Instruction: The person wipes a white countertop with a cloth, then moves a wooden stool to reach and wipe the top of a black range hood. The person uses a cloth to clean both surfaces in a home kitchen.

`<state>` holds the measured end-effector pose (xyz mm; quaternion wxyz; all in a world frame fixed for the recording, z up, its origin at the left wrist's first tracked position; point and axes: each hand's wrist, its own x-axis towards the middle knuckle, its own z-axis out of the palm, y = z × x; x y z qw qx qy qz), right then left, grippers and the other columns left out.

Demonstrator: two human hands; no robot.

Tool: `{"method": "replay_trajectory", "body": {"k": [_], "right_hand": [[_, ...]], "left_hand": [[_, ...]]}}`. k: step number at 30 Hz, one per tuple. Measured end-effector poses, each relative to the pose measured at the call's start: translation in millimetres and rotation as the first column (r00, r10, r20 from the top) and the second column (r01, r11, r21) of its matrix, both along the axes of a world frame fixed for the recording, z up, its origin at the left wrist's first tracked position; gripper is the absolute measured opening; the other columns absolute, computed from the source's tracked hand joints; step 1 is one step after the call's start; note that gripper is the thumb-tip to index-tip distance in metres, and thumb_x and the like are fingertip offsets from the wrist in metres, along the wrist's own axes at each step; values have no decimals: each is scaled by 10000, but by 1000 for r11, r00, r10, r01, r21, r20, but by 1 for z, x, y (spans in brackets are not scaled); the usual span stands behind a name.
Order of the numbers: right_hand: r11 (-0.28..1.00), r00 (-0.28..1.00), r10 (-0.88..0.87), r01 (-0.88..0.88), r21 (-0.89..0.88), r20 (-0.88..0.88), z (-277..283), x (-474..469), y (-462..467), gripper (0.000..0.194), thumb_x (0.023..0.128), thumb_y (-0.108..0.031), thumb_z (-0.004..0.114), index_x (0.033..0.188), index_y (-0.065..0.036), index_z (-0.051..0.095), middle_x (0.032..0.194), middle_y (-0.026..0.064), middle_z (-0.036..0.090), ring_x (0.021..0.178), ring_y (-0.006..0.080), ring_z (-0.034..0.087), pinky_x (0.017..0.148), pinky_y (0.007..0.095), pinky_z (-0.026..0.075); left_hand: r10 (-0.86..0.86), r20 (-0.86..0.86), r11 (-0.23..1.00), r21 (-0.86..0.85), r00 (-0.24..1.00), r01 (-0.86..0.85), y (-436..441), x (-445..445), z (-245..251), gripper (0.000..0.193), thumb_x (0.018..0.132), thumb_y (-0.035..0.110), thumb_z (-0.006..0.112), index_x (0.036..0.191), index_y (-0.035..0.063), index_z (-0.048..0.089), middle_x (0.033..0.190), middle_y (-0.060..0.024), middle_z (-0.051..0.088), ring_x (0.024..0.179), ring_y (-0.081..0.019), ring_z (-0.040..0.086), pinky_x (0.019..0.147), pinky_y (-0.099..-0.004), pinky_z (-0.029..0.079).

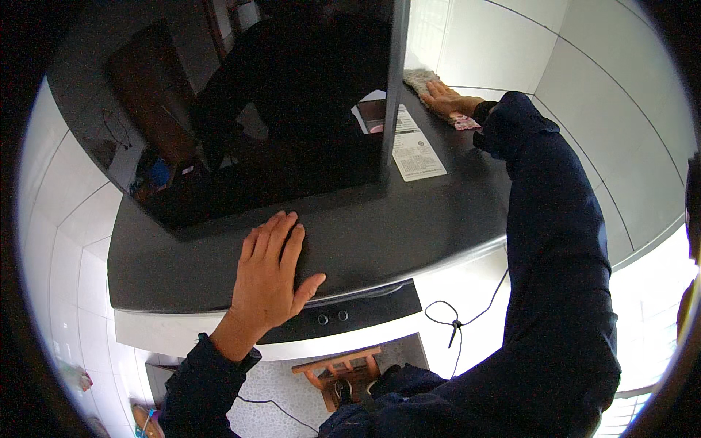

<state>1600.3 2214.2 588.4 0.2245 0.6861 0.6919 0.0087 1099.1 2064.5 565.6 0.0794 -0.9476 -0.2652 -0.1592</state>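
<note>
My left hand (268, 274) lies flat on the front part of a dark tabletop (350, 235), its fingers apart and nothing in it. At the upper right, my right hand (446, 101) presses a greyish cloth (420, 80) down on the tabletop beside the tiled wall. A pink and white patterned piece (464, 121) shows under the wrist; whether it belongs to the same cloth I cannot tell. Between that hand and a large black glossy screen (285, 109) lies a white printed sheet (419, 150), partly behind the screen's edge.
White tiled walls (493, 49) stand behind and to the right. Below the tabletop are a black panel with two round knobs (333, 317) and a looped black cable (454, 323). A small wooden chair (350, 372) stands on the floor near my feet.
</note>
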Motion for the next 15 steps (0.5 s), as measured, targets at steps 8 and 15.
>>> {"method": "replay_trajectory", "body": {"k": [8, 15], "right_hand": [[978, 983, 35, 4, 210, -182, -5, -14, -58, 589, 1055, -446, 236, 1487, -53, 307, 1559, 316, 186, 1471, 472, 127, 1212, 515, 138], [970, 994, 72, -51, 236, -80, -3, -43, -115, 516, 1061, -408, 250, 1457, -97, 364, 1547, 313, 224, 1459, 477, 175, 1199, 529, 184]], "left_hand": [[-28, 102, 996, 88, 994, 19, -16, -7, 7, 626, 940, 474, 568, 1304, -32, 518, 1387, -242, 458, 1303, -390, 434, 1071, -511, 350], [-42, 166, 991, 134, 985, 20, -20, -6, 3, 601, 954, 482, 550, 1270, -30, 541, 1354, -233, 485, 1283, -370, 452, 1067, -491, 360]]}}
